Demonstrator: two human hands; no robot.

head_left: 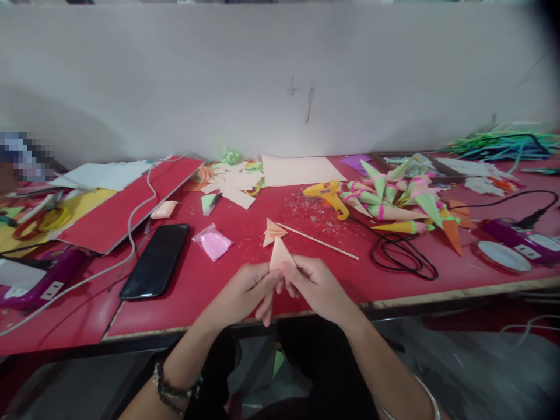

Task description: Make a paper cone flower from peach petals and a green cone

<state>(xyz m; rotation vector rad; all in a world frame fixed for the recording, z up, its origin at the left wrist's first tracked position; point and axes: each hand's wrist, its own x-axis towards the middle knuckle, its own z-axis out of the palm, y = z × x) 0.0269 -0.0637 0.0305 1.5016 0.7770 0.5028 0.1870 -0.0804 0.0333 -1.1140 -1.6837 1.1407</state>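
Observation:
My left hand (pixel 245 291) and my right hand (pixel 317 286) meet near the front edge of the red table (pixel 196 286). Both pinch a small peach folded paper piece (pixel 280 255) whose pointed tip sticks up between the fingertips. Just beyond it on the table lies another peach folded paper piece (pixel 273 231). A thin wooden stick (pixel 317 241) lies beside that, running to the right.
A black phone (pixel 156 260) and a pink packet (pixel 213 241) lie to the left. A yellow glue gun (pixel 329 196), a heap of coloured paper cones (pixel 400 198) and a black cable (pixel 402 254) are to the right. Paper scraps (pixel 231 184), scissors (pixel 41 219) and purple devices (pixel 518 236) sit around.

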